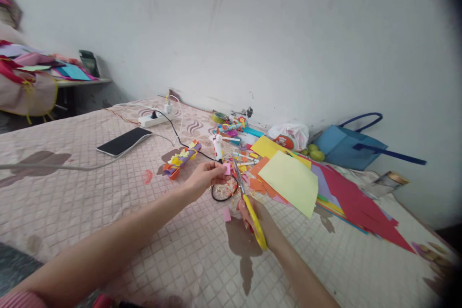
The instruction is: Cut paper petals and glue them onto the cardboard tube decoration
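Note:
My left hand (208,177) pinches a small pink piece of paper (227,169) between thumb and fingers. Yellow-handled scissors (254,217) are in my right hand (257,219), their blades pointing up and away, just right of the pink piece. A second pink piece (226,214) lies on the cloth below my hands. Beyond them a white glue gun (217,148) stands among paper scraps (231,187), its black cord looping near my fingers. To the left rests a purple roll decorated with yellow and orange paper flowers (181,160).
Coloured sheets (292,180) are stacked at right, with a blue bag (350,147), a plastic bag (288,135), green fruit (316,154) and a jar (388,183) behind. At left are a dark tablet-like device (123,141) and a power strip (155,119) with cables.

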`<state>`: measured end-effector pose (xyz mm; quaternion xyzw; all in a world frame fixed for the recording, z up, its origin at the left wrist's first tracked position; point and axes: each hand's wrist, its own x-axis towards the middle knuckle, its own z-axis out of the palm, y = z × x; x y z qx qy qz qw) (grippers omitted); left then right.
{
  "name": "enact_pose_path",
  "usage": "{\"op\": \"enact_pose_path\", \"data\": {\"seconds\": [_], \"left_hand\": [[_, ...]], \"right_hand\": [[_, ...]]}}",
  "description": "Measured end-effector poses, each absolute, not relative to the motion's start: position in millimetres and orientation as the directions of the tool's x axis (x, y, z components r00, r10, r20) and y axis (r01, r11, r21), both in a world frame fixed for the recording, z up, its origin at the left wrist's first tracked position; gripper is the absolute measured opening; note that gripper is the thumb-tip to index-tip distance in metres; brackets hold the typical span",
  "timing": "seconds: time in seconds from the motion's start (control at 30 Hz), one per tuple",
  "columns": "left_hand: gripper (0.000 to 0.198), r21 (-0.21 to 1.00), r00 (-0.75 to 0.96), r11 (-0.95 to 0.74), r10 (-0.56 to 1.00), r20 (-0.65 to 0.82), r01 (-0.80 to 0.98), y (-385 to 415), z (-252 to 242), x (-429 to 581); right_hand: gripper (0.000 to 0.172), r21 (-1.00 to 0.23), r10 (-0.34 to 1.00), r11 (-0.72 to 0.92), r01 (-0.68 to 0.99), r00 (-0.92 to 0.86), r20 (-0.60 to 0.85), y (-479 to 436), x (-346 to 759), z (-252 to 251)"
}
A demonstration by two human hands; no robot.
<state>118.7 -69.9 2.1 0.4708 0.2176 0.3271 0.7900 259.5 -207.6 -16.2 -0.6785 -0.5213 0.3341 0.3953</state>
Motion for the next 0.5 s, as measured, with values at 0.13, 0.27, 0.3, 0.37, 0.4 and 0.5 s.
{"op": "enact_pose_path", "data": {"seconds": [0.13, 0.27, 0.3, 0.37, 0.4, 0.5], "left_hand": [[0.021, 0.863, 0.671, 0.349, 0.741, -0.016, -0.365, -70.6, 5.9, 118.0], [0.021, 0.855, 0.664, 0.331, 0.747, 0.021, -0.399, -70.9, 7.6, 117.4], [0.020, 0.854, 0.665, 0.327, 0.746, 0.030, -0.406, -70.6, 7.4, 117.2], [0.020, 0.851, 0.666, 0.321, 0.745, 0.045, -0.416, -69.5, 6.7, 117.1], [0.020, 0.849, 0.665, 0.318, 0.745, 0.050, -0.421, -69.0, 6.3, 117.1], [0.019, 0.846, 0.660, 0.307, 0.748, 0.068, -0.435, -67.9, 5.6, 117.4]], "right_hand": [[0.033, -0.864, 0.979, -0.105, 0.492, 0.203, -0.003, -209.9, 257.2, -12.1], [0.036, -0.839, 0.983, -0.089, 0.537, 0.182, 0.013, -210.9, 255.9, -10.0], [0.037, -0.834, 0.983, -0.084, 0.546, 0.180, 0.019, -211.0, 255.2, -9.0], [0.037, -0.824, 0.983, -0.082, 0.561, 0.181, 0.026, -211.1, 253.7, -6.8], [0.037, -0.820, 0.983, -0.084, 0.567, 0.183, 0.026, -211.2, 252.9, -5.8], [0.037, -0.811, 0.980, -0.092, 0.578, 0.198, 0.030, -211.0, 251.9, -5.0]]}}
